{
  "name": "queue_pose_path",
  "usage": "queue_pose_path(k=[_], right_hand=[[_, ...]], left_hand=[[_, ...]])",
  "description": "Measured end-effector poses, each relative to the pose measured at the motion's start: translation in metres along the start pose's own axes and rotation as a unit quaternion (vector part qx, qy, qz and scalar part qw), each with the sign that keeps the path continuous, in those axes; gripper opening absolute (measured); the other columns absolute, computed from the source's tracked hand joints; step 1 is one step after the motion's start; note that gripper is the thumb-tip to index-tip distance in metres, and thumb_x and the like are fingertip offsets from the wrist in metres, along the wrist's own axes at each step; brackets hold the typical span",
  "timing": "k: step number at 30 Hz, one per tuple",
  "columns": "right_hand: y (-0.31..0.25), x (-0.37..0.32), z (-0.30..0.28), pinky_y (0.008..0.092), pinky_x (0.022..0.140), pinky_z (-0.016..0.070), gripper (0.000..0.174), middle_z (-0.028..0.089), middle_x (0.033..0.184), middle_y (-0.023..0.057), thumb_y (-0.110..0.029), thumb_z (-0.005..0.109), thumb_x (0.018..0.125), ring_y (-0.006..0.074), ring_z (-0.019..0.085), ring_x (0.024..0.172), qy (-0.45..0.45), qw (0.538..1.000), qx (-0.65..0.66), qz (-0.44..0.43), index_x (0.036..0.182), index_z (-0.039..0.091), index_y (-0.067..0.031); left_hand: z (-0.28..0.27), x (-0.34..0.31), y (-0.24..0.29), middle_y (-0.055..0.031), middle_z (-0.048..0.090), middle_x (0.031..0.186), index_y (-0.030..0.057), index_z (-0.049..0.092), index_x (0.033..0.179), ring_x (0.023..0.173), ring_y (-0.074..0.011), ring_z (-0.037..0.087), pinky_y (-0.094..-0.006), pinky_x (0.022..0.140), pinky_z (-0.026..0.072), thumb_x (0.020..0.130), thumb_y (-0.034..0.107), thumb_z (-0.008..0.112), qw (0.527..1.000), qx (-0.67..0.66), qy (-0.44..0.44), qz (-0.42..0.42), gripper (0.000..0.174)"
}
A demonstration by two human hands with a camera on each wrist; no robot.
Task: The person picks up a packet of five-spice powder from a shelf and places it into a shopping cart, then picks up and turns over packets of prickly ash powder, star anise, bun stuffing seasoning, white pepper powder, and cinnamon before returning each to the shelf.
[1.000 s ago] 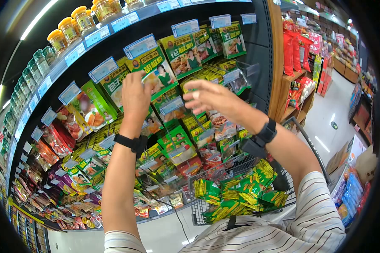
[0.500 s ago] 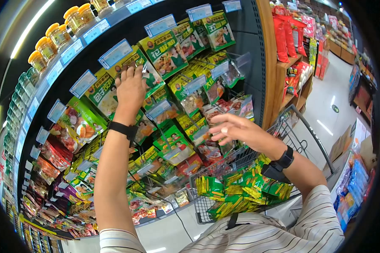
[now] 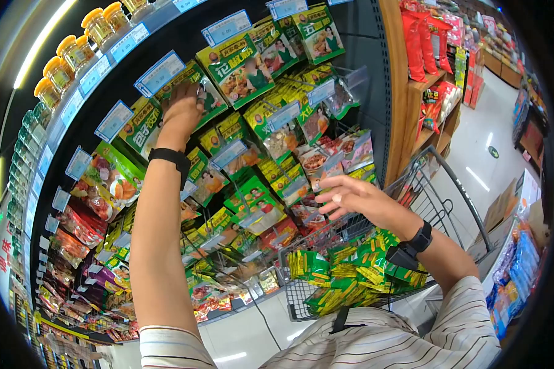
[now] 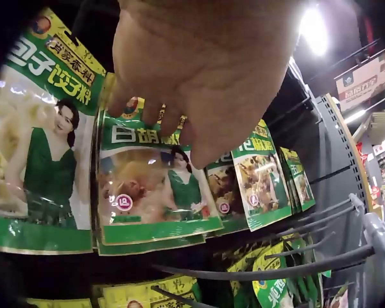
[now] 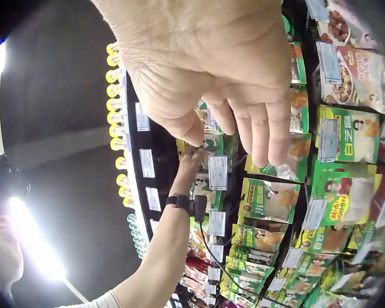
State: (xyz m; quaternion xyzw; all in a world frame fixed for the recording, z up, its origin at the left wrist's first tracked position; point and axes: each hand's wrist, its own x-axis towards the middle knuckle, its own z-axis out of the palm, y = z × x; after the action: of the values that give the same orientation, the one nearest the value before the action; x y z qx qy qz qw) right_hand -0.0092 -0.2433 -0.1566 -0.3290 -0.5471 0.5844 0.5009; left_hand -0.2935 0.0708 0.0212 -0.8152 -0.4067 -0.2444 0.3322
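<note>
My left hand (image 3: pixel 183 114) is raised to the top of a hanging green-and-yellow packet (image 3: pixel 210 106), just below a price label. In the left wrist view, the fingers and thumb of my left hand (image 4: pixel 173 122) grip the upper part of the white pepper packet (image 4: pixel 151 186), partly covering its printed top; another packet edge shows behind it. My right hand (image 3: pixel 366 202) is held in the air above the cart with fingers spread loosely and holds nothing. The right wrist view shows the palm and relaxed fingers of my right hand (image 5: pixel 212 83) in front of the shelf.
A wire cart (image 3: pixel 297 302) stands close to my body, with many green-and-yellow packets (image 3: pixel 351 267) in it. Metal hooks (image 4: pixel 308 263) stick out below the top packet row. Jars with orange lids (image 3: pixel 74 55) line the shelf above. A wooden rack (image 3: pixel 399 92) stands right.
My left hand has moved left and up within the head view, onto the packet's top. My right hand has lowered and shifted right, toward the cart. The view has turned slightly.
</note>
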Motion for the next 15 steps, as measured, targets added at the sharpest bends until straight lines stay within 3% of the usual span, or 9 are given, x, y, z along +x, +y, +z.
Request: queue_pose_path(k=[3,6,9,12,15], right_hand=[[0.003,0.000,0.005,0.0404,0.095,0.0519,0.052,0.054,0.134,0.0235,-0.025,0.049,0.101,0.0295,0.060,0.117,-0.010,1.000,0.003,0.008,0.144,0.038,0.0006],[0.009,-0.001,0.007,0.0393,0.092,0.0529,0.052,0.055,0.132,0.0227,-0.025,0.051,0.100,0.0286,0.061,0.115,-0.009,1.000,0.013,0.013,0.143,0.039,0.0007],[0.014,-0.004,0.010,0.0382,0.091,0.0536,0.052,0.056,0.131,0.0218,-0.026,0.053,0.099,0.0273,0.062,0.113,-0.008,0.999,0.024,0.019,0.142,0.040,0.0009],[0.016,-0.007,0.012,0.0383,0.091,0.0536,0.053,0.056,0.131,0.0220,-0.026,0.054,0.099,0.0273,0.062,0.113,-0.009,0.999,0.027,0.034,0.143,0.039,0.0015],[0.021,-0.010,0.014,0.0379,0.090,0.0534,0.054,0.056,0.130,0.0220,-0.026,0.054,0.099,0.0274,0.063,0.112,-0.013,0.999,0.032,0.043,0.143,0.038,0.0017]], left_hand=[[-0.011,-0.002,0.006,-0.0156,0.048,0.143,0.0122,0.053,0.134,0.129,-0.0362,0.048,-0.0487,0.103,0.0438,0.088,0.018,0.056,1.000,0.013,-0.004,0.012,0.047],[-0.020,-0.005,0.014,-0.0160,0.047,0.144,0.0132,0.053,0.136,0.131,-0.0358,0.046,-0.0489,0.104,0.0429,0.088,0.018,0.055,0.999,-0.027,-0.017,-0.025,0.048],[-0.027,-0.008,0.016,-0.0161,0.044,0.147,0.0141,0.050,0.141,0.133,-0.0366,0.043,-0.0482,0.107,0.0411,0.089,0.018,0.054,0.999,-0.002,0.052,-0.006,0.052],[-0.032,-0.007,0.016,-0.0167,0.042,0.149,0.0145,0.047,0.143,0.134,-0.0380,0.042,-0.0465,0.108,0.0399,0.090,0.019,0.054,0.997,0.041,0.062,-0.004,0.054],[-0.032,-0.006,0.018,-0.0173,0.039,0.151,0.0148,0.047,0.143,0.135,-0.0383,0.041,-0.0462,0.109,0.0386,0.091,0.022,0.055,0.999,0.043,0.007,-0.015,0.053]])
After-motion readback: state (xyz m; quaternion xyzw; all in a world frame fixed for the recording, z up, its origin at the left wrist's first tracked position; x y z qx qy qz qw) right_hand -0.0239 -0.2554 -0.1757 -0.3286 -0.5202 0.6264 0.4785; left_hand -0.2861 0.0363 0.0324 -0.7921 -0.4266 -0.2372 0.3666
